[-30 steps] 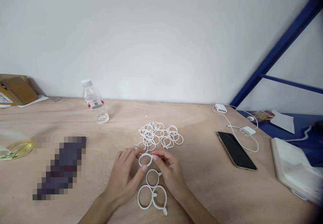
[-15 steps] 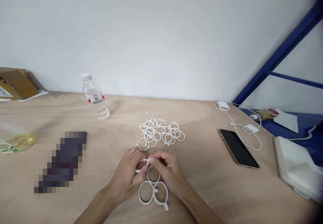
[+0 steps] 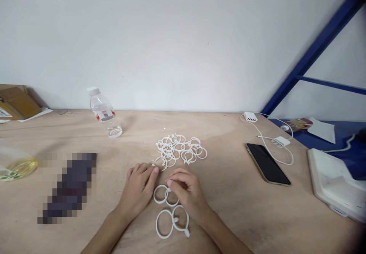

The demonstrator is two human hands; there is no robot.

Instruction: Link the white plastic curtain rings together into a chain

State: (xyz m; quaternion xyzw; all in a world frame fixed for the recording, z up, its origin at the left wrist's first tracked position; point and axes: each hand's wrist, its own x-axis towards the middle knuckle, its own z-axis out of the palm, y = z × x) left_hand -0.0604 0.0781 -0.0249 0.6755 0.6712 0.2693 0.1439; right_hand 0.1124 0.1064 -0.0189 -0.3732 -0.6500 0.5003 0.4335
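Observation:
Several white plastic rings with small clasps lie in front of me. My right hand (image 3: 188,195) has thumb and forefinger pinched together at the clasp of a white ring (image 3: 154,197), which overlaps a second white ring (image 3: 172,206); the fingers partly cover the spot where they meet. Closer to me lie a larger plain ring (image 3: 157,225) and a ring with a clasp tab (image 3: 187,232), side by side. My left hand (image 3: 138,185) rests on the table left of these rings, fingers stretched out and holding nothing. Beyond both hands is a tangled pile of white rings (image 3: 178,146).
A tilted-looking water bottle (image 3: 105,114) stands at the back left, near a cardboard box (image 3: 20,102). A blurred-out dark item (image 3: 70,185) and a clear bag (image 3: 20,166) lie left. On the right are a phone (image 3: 268,164), a charger with cable (image 3: 250,117) and a white device (image 3: 331,181).
My left hand has let go of the ring and moved up and left onto the table. That ring now lies flat, overlapping its neighbour. The view has shifted slightly.

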